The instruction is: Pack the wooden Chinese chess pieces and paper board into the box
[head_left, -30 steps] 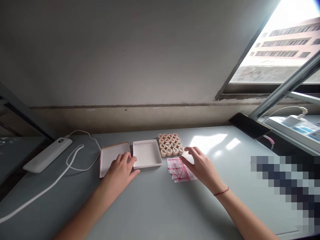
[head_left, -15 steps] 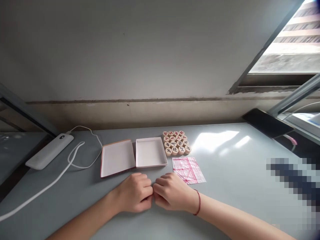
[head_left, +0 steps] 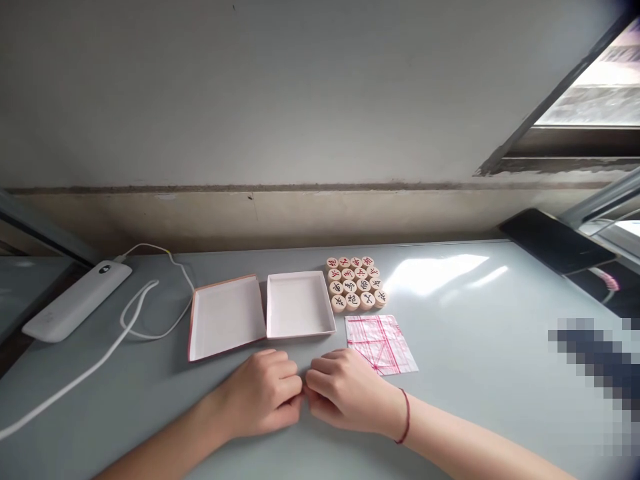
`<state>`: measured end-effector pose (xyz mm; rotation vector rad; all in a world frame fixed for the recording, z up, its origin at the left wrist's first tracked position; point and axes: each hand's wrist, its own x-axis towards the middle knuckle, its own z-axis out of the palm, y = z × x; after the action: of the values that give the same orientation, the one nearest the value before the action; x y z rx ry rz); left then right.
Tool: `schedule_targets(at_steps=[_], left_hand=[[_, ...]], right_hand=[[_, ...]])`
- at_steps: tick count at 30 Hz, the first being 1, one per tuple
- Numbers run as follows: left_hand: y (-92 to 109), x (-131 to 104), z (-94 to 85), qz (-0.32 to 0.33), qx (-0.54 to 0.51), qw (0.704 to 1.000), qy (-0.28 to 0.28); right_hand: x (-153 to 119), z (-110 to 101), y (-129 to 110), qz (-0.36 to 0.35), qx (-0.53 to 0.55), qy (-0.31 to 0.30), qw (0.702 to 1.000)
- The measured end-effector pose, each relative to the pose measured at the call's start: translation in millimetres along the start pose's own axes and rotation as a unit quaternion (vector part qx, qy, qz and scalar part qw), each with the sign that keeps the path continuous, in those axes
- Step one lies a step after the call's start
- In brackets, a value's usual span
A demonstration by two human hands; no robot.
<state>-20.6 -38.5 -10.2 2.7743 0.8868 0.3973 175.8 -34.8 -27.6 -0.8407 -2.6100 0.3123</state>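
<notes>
My left hand (head_left: 263,393) is curled into a fist on the grey table, in front of two open box halves. Beside it, my right hand (head_left: 350,393) is also a fist, its knuckles next to the left one, with a dark red cord around the wrist. No object shows in either hand. Beyond them lie a shallow box half with a reddish edge (head_left: 227,317) and a white box half (head_left: 300,305), both with bare insides. Round wooden Chinese chess pieces (head_left: 355,283) stand in a tight square block, red characters behind, black in front. A folded sheet with red lines (head_left: 385,340) lies partly behind my right hand.
A white power bank (head_left: 77,300) with a looping white cable (head_left: 95,370) lies at the left. At the far right a black phone-like slab (head_left: 557,240) leans by a metal post. The wall (head_left: 300,220) borders the table's back edge. A blurred patch (head_left: 600,367) covers the right.
The camera view has shifted slightly, so the table things appear a little larger and more spread. Both fists stay in nearly the same place, a small gap now showing between their knuckles.
</notes>
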Motion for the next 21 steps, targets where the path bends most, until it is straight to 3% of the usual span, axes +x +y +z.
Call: schedule_targets(at_steps=[21], left_hand=[[0.6,0.9,0.6,-0.004,-0.015,1.0,0.024]], right_hand=[[-1.3,1.3,0.2,0.0,0.005,0.018,1.0]])
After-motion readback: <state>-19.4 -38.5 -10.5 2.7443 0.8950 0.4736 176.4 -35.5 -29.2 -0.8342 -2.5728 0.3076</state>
